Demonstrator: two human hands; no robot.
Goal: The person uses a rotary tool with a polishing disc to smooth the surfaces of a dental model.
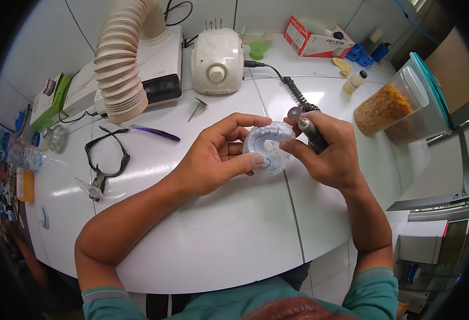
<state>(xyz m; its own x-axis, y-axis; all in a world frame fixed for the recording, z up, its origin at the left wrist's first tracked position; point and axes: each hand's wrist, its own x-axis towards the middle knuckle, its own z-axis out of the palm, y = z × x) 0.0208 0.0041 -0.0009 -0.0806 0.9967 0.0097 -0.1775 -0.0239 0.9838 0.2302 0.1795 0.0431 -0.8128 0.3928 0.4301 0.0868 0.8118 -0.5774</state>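
My left hand (pixel 209 154) grips a pale bluish dental model (pixel 255 141) by its left side, thumb on the near part and fingers along the far edge. The model is horseshoe-shaped, with a row of teeth, and a clear shiny layer seems to cover it. A dark pen-like line shows near my left thumb. In my right hand (pixel 337 154) is a rotary handpiece (pixel 313 136), held like a pen. A small brownish disc (pixel 294 113) sits at its tip, just beyond the model's far right edge. My right thumb rests on or close to the model.
Behind stand a white control unit (pixel 217 61) with a coiled black cord and a ribbed suction hose (pixel 118 69). Loupe glasses (pixel 119 160) and a mounted disc (pixel 197 108) lie left. At right are a small bottle (pixel 355 82) and a teal-lidded container (pixel 437 96).
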